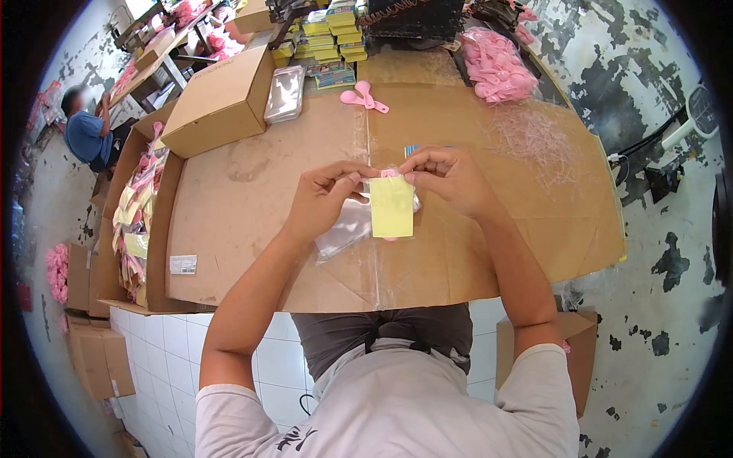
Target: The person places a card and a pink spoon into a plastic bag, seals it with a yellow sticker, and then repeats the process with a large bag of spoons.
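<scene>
A small clear plastic bag with a yellow card [392, 208] in it is held upright over the cardboard-covered table [252, 244]. A bit of pink plastic shows at the card's top and bottom; the rest of it is hidden. My left hand [327, 195] pinches the bag's upper left corner between thumb and finger. At the upper right corner, my right hand [452, 182] pinches it too. Clear empty bags [343, 229] lie beneath, just left of the card. Beyond my right fingers, the edge of a blue printed card [413, 149] peeks out.
Pink spoons [366, 98] lie farther back. Behind are stacked cards [332, 38], a closed carton [217, 99], a pack of clear bags [285, 95] and a bag of pink spoons [498, 65]. Left stands an open box [156, 259] of packed pieces. Another person [88, 133] sits far left.
</scene>
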A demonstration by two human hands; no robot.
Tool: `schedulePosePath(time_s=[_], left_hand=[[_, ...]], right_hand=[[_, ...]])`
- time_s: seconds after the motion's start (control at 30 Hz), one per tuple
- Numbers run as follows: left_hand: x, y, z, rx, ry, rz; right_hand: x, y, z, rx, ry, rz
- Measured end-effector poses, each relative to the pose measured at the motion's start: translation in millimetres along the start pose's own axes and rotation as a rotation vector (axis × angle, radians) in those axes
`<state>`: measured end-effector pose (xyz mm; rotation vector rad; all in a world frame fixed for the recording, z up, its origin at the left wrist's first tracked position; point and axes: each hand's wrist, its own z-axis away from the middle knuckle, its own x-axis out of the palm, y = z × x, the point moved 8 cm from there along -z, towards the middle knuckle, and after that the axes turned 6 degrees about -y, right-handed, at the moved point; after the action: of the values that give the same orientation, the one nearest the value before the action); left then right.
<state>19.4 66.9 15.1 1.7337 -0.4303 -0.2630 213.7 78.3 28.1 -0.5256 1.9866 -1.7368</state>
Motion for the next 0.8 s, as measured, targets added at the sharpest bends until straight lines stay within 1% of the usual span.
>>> schedulePosePath(time_s=[0.07,0.2,0.37,0.47,0.5,0.6,0.7,0.77,0.8], left_hand=[[0,-4,0,-0.014,0.014,-0.003],[2,-7,-2,-0.066,0.024,-0.045],[-1,-12,-4,-0.038,0.040,-0.014],[-5,-6,-4,-0.027,0.047,-0.049],[-5,-4,-4,-0.028,0.047,-0.068],[-8,1,-3,0.021,0.118,0.015],[3,11,-5,0.083,-0.019,-0.040],[2,5,1,-0.134,-0.114,-0.126],[-1,3,7,-0.244,-0.161,-0.169]], right_hand=[[0,3,-1,0.003,-0.012,-0.016],[-2,3,-3,-0.067,-0.010,0.032],[1,5,-4,-0.088,-0.004,0.032],[16,7,-3,-0.025,-0.140,0.009],[16,9,-4,-0.019,-0.142,-0.009],[14,14,-6,-0.016,-0.147,-0.051],[14,6,-6,-0.059,-0.138,-0.070],[14,0,-3,-0.100,-0.131,-0.084],[7,3,-4,-0.087,-0.072,-0.025]])
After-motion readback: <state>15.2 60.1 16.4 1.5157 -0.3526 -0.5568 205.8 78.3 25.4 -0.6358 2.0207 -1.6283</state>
